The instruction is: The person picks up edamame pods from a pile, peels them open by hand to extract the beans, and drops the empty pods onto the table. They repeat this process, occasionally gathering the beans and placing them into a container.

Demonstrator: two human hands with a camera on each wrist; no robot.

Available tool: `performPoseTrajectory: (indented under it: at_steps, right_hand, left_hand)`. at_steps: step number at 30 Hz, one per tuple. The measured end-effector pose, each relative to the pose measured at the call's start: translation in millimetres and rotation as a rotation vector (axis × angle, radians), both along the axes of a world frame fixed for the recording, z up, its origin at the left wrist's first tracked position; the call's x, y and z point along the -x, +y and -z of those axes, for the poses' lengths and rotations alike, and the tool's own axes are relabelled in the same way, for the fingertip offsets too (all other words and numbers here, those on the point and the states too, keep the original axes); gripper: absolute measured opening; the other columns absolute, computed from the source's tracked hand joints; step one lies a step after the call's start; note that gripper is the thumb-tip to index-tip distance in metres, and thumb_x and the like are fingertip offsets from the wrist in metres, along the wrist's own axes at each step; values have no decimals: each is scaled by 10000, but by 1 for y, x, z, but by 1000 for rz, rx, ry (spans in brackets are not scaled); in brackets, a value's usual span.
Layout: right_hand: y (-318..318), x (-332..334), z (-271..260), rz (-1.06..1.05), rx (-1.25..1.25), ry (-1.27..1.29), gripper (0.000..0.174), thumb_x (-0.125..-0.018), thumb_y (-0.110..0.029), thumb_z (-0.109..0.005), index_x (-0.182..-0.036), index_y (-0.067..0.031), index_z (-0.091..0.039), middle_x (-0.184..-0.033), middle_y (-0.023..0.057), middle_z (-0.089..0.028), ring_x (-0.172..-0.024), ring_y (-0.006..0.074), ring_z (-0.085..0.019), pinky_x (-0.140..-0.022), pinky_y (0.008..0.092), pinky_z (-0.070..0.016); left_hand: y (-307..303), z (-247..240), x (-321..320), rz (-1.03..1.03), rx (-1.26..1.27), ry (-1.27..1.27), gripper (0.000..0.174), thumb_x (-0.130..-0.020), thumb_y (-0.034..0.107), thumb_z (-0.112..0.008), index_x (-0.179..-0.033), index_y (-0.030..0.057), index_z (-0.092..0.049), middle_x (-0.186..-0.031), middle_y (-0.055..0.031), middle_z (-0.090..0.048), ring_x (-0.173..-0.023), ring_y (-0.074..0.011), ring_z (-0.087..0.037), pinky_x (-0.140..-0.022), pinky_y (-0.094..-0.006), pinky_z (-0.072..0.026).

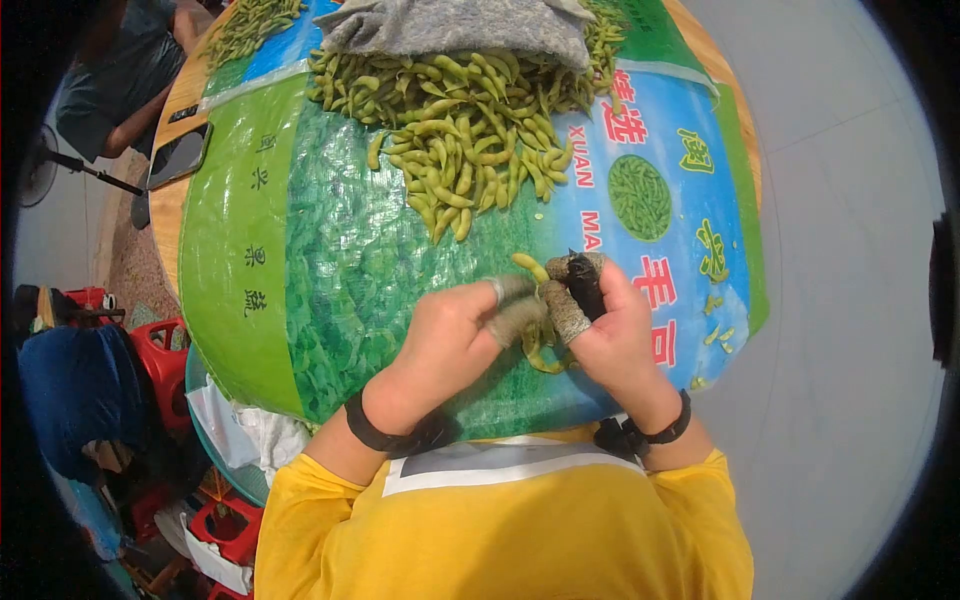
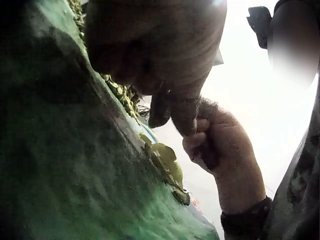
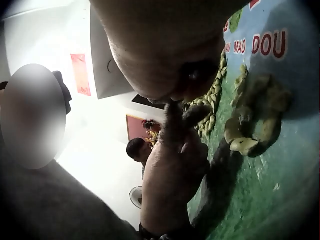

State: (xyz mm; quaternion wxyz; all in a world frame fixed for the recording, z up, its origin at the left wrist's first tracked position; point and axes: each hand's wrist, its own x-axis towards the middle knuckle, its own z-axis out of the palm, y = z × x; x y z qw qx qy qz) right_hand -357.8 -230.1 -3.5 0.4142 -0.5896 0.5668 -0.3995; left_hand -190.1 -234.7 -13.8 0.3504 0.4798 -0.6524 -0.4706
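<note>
In the head view, a curved green pod (image 1: 529, 266) is between the fingertips of both hands, above the printed sack (image 1: 370, 270). My right hand (image 1: 612, 325) pinches it with wrapped thumb and forefinger; dark material covers part of that hand's fingers. From the other side my left hand (image 1: 450, 335) grips at the pod with wrapped fingertips, close against the right thumb. Several pods (image 1: 540, 352) lie on the sack below the hands; they also show in the left wrist view as pods (image 2: 167, 162) and in the right wrist view as pods (image 3: 245, 140). Both wrist views leave the pinched pod hidden.
A large heap of pods (image 1: 460, 150) lies beyond the hands, with a grey cloth (image 1: 455, 30) over its far part. A phone (image 1: 180, 155) rests at the table's left edge. Small pieces (image 1: 718, 335) lie at right. Red stools (image 1: 163, 365) and people are at left.
</note>
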Motion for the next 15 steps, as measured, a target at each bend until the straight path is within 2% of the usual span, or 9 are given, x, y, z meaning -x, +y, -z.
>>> performPoseTrajectory:
  at_steps: [1, 2, 3, 4, 5, 6, 9, 13, 15]
  right_hand:
    - [1, -1, 1, -7, 3, -27, 231, -767, -59, -638, -982, -11, -571, -862, 154, -640, -769, 240, -650, -671, 305, -499]
    - [2, -3, 1, -8, 1, -29, 231, -767, -59, -638, -982, -11, -571, -862, 154, -640, -769, 240, -650, -671, 305, -499]
    - [3, -5, 0, -48, -10, 24, 228, -774, -68, -638, -985, -10, -570, -867, 158, -639, -768, 253, -649, -667, 310, -499]
    - [3, -6, -1, -87, -21, 75, 226, -782, -76, -637, -987, -10, -568, -873, 162, -638, -767, 266, -648, -664, 316, -499]
    - [1, -5, -2, -136, 62, 194, 219, -798, -100, -632, -984, -5, -566, -884, 174, -634, -766, 304, -642, -659, 337, -499]
    - [0, -6, -6, -135, 62, 190, 219, -798, -100, -632, -984, -5, -566, -884, 174, -634, -766, 304, -642, -659, 337, -499]
    - [0, -3, -15, -178, -76, 109, 255, -817, -118, -615, -1035, -6, -544, -891, 189, -625, -791, 340, -631, -663, 361, -498]
    - [1, 2, -18, -272, -77, 152, 323, -848, -132, -564, -1137, -7, -490, -920, 210, -619, -835, 378, -613, -683, 393, -498]
    - [2, 3, -19, -316, -91, 171, 341, -857, -135, -549, -1163, -7, -473, -929, 218, -616, -845, 388, -607, -689, 403, -498]
  left_hand:
    - [1, 1, 0, 0, -1, -1, 191, -823, 180, -604, -987, 94, -651, -799, -157, -626, -716, -308, -617, -613, -336, -488]
    - [2, 4, 0, 9, -78, 78, 193, -843, 160, -580, -1006, 77, -642, -815, -145, -637, -732, -265, -625, -640, -312, -486]
    - [4, 8, 0, 17, -154, 156, 196, -863, 140, -557, -1025, 61, -634, -832, -133, -648, -748, -222, -633, -667, -289, -484]
    - [3, 12, 0, 16, -155, 153, 196, -863, 140, -557, -1025, 61, -634, -832, -133, -648, -748, -222, -633, -667, -289, -484]
    - [3, 17, 1, -38, -149, 250, 204, -869, 119, -540, -1039, 41, -622, -833, -109, -650, -759, -181, -618, -685, -280, -478]
    - [2, 19, 2, -91, -141, 346, 213, -874, 98, -523, -1052, 22, -611, -834, -86, -652, -769, -139, -603, -703, -271, -472]
    - [1, 16, 2, -133, -131, 384, 206, -874, 72, -502, -1037, -12, -595, -846, -49, -650, -793, -100, -573, -720, -265, -465]
    - [2, 11, -1, -47, -242, 378, 194, -866, 67, -508, -1028, 2, -592, -841, -73, -652, -766, -131, -596, -707, -273, -470]
    - [2, 16, -1, -16, -99, 240, 195, -844, 65, -523, -1020, 17, -592, -832, -114, -645, -749, -202, -621, -687, -293, -475]
